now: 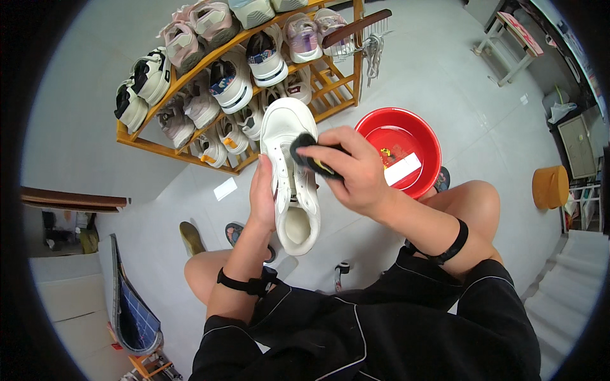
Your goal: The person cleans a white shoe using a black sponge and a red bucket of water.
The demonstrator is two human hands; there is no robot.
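A white lace-up sneaker (289, 119) without laces points away from me, its upper and open collar facing up. My left hand (263, 195) grips it along the left side. In my right hand (360, 171) is a small dark brush or pad (305, 148) with a yellow mark, held against the tongue and eyelet area. My fingers cover part of it, so its exact kind is unclear. Just right of the shoe, a red plastic basin (432, 143) stands on the floor with what looks like water in it and a bright reflection.
Ahead stands a wooden shoe rack (224, 40) filled with several pairs of sneakers. Pale shoelaces (373, 55) hang at its right end beside a brown bar (357, 28). A stool (517, 35), a tan round pouf (550, 187) and a lone slipper sole (191, 238) are on the floor.
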